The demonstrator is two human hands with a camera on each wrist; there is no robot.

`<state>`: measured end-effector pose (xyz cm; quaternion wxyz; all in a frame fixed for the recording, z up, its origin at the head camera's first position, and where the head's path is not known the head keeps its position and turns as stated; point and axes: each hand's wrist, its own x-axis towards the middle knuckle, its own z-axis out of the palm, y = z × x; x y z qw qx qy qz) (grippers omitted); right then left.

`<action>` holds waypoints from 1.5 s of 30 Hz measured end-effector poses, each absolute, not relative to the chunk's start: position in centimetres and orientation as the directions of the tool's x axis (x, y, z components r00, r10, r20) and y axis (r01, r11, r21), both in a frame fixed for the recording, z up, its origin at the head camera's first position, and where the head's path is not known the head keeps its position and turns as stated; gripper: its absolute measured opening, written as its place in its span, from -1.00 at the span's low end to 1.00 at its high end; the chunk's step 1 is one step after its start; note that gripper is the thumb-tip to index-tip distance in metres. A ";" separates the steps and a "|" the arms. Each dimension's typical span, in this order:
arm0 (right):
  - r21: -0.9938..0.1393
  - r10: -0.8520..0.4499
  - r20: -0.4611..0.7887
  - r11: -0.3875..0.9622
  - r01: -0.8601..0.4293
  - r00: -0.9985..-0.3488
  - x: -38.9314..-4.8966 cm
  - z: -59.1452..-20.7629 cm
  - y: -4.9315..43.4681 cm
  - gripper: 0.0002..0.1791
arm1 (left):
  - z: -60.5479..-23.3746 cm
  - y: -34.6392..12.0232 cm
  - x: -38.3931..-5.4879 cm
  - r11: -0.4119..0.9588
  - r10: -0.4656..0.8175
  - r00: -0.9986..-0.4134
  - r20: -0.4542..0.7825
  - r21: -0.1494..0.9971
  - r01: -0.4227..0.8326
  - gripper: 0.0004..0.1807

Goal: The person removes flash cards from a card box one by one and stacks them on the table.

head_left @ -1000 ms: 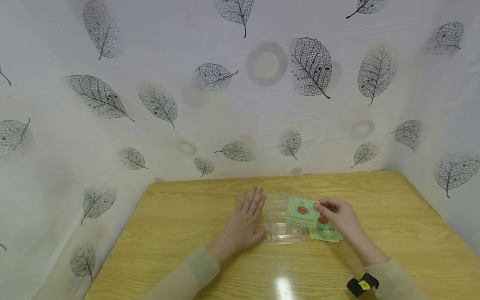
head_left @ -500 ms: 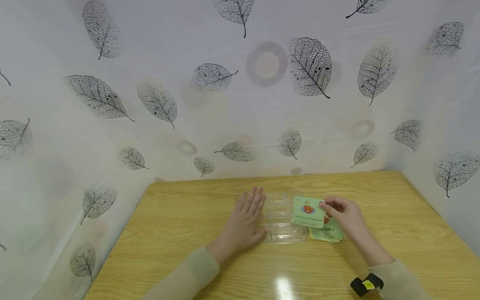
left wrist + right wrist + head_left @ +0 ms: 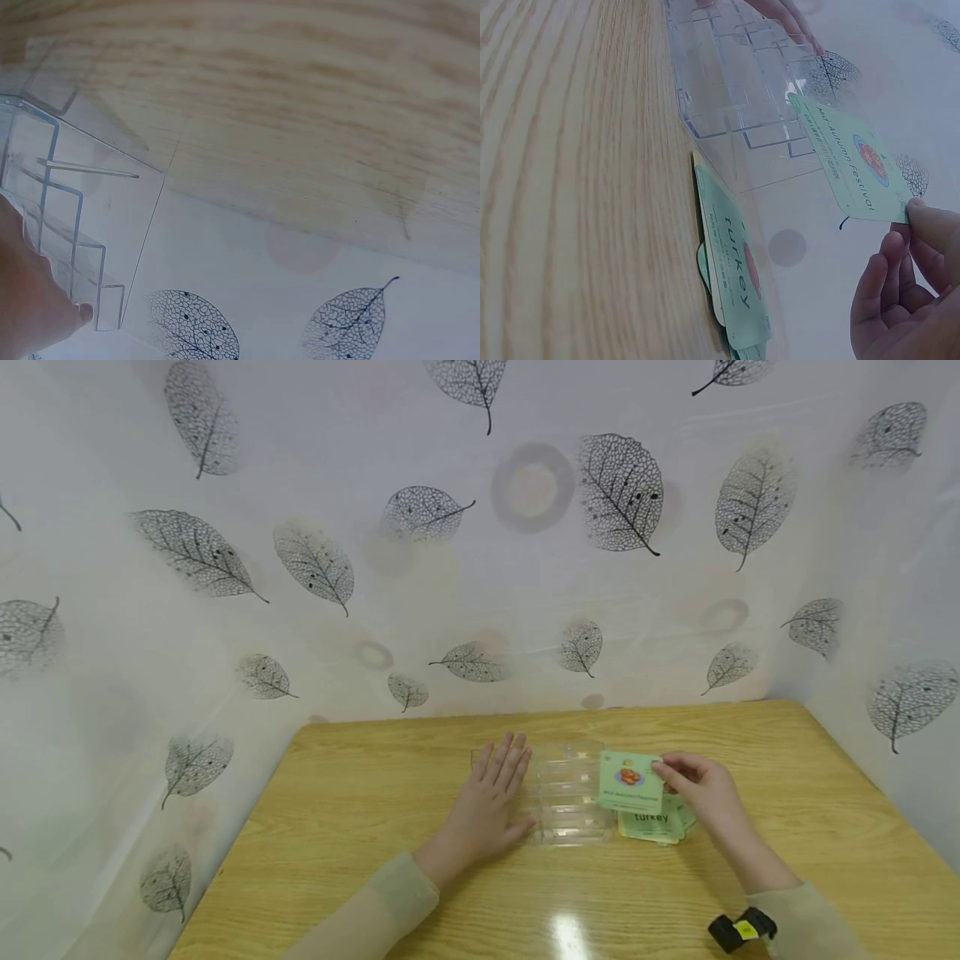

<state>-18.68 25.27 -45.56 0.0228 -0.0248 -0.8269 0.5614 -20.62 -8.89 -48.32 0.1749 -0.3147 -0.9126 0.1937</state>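
Between thumb and fingers my right hand [image 3: 701, 789] pinches the corner of a green picture card [image 3: 630, 782]. In the right wrist view this card reads "Mid-Autumn Festival" and is raised above the table. Below it lies a small pile of green cards [image 3: 739, 274], the top one marked "turkey". A clear plastic stepped rack [image 3: 573, 802] with several tiers stands left of the pile. My left hand [image 3: 491, 797] rests against the rack's left side with fingers straight. In the left wrist view, part of that hand overlaps the rack's clear steps [image 3: 64, 217].
The wooden table [image 3: 337, 860] ends at a pale curtain [image 3: 465, 585] with leaf prints at the back and sides. A black strap with a yellow patch [image 3: 742, 930] sits at the right wrist.
My right hand has moved a little to the right, carrying the festival card from over the rack's tiers to over the pile. The left hand and the rack stay in place.
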 end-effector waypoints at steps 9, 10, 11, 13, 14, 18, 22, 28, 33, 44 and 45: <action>-0.917 0.099 -0.035 0.392 0.071 -0.995 -18.7 -45.5 26.1 -0.47 | -48.3 -8.9 -20.6 0.723 0.641 -0.743 0.193 -0.477 0.500 0.12; -0.917 0.101 -0.039 0.391 0.076 -0.994 -18.7 -45.5 26.2 -0.46 | -48.3 -8.9 -20.6 0.722 0.641 -0.744 0.191 -0.479 0.499 0.12; -0.917 0.103 -0.043 0.390 0.080 -0.994 -18.7 -45.5 26.3 -0.46 | -48.3 -8.9 -20.7 0.722 0.640 -0.744 0.190 -0.481 0.498 0.12; -0.915 0.108 -0.041 0.396 0.081 -0.993 -18.6 -45.5 26.4 -0.47 | -48.3 -8.9 -20.7 0.721 0.640 -0.744 0.190 -0.484 0.497 0.12; -0.914 0.110 -0.041 0.396 0.081 -0.993 -18.6 -45.4 26.4 -0.47 | -48.4 -8.9 -20.7 0.721 0.640 -0.745 0.188 -0.484 0.497 0.12; -0.913 0.112 -0.039 0.399 0.081 -0.993 -18.5 -45.5 26.7 -0.47 | -48.4 -8.9 -20.8 0.721 0.638 -0.747 0.186 -0.483 0.496 0.12; -0.913 0.103 -0.046 0.400 0.084 -0.994 -18.6 -45.7 27.1 -0.46 | -48.3 -8.8 -20.8 0.719 0.636 -0.751 0.179 -0.489 0.494 0.13; -0.914 0.100 -0.051 0.395 0.087 -0.994 -18.6 -46.1 27.6 -0.44 | -48.3 -8.8 -20.8 0.719 0.637 -0.750 0.176 -0.487 0.496 0.12; -0.914 0.098 -0.059 0.396 0.093 -0.993 -18.7 -46.5 27.9 -0.45 | -48.3 -8.8 -20.7 0.717 0.636 -0.751 0.175 -0.493 0.492 0.13; -0.905 0.073 -0.062 0.416 0.087 -0.995 -18.9 -47.7 28.1 -0.52 | -48.3 -8.9 -20.8 0.714 0.646 -0.736 0.200 -0.500 0.490 0.13; -0.907 0.071 -0.065 0.411 0.089 -0.995 -19.0 -47.8 28.1 -0.51 | -48.3 -8.9 -20.8 0.714 0.646 -0.736 0.202 -0.501 0.489 0.13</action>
